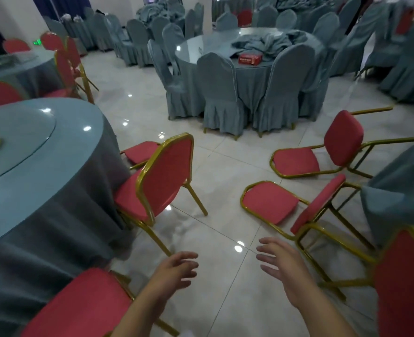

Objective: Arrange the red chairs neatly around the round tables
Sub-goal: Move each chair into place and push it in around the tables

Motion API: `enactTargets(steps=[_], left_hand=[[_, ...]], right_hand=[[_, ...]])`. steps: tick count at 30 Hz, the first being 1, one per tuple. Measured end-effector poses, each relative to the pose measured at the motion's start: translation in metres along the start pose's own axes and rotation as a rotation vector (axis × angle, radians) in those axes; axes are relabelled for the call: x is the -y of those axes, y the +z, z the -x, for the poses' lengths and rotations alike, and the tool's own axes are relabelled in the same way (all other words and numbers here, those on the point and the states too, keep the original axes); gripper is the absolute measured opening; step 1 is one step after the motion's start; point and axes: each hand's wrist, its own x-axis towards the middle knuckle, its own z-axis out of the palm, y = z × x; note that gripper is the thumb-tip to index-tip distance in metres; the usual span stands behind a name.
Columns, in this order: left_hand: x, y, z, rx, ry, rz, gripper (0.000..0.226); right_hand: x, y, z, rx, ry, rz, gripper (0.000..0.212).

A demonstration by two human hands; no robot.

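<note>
Plainly, the round table (43, 147) at left has an upright red chair (162, 176) tucked against its cloth. The left hand (174, 271) and right hand (281, 268) hover apart over the tiles, fingers loosely spread, holding nothing. Rightward lie the nearer toppled chair (271, 203) and the farther toppled chair (296, 161). Their gold tube frames look rigid and probably fairly light. The backrest's top rail seems the surest hold, the padding being soft.
</note>
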Motion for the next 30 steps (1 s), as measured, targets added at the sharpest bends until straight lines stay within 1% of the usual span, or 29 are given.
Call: enactTargets(steps=[3,5,7,11,14,18,21,26,30], left_hand=[[-0.029,0.013,-0.041,-0.049,-0.003,0.045,0.017],[-0.050,0.024,-0.081,-0.110,0.005,0.081,0.018],[-0.073,0.037,-0.129,-0.126,0.002,0.105,0.020],[-0.138,0.058,-0.234,-0.029,0.015,0.117,0.021],[-0.204,0.066,-0.306,0.032,0.012,0.103,0.020],[-0.297,0.070,-0.389,0.128,0.067,0.058,0.019],[-0.351,0.075,-0.438,0.103,0.068,0.030,0.018],[-0.408,0.076,-0.513,0.082,0.072,0.103,0.017],[-0.448,0.063,-0.580,-0.027,0.013,0.145,0.018]], right_hand=[[0.025,-0.002,-0.048,0.020,-0.007,0.010,0.016],[0.044,-0.002,-0.087,0.025,-0.013,0.036,0.014],[0.068,-0.003,-0.133,0.021,-0.012,0.071,0.013],[0.130,0.001,-0.228,-0.019,-0.010,0.091,0.014],[0.184,0.007,-0.286,-0.072,0.009,0.082,0.016],[0.251,0.014,-0.351,-0.121,-0.003,0.037,0.020],[0.284,0.015,-0.398,-0.151,0.034,0.000,0.023],[0.323,0.028,-0.497,-0.128,0.083,-0.036,0.021],[0.370,0.060,-0.598,-0.085,0.044,-0.018,0.021]])
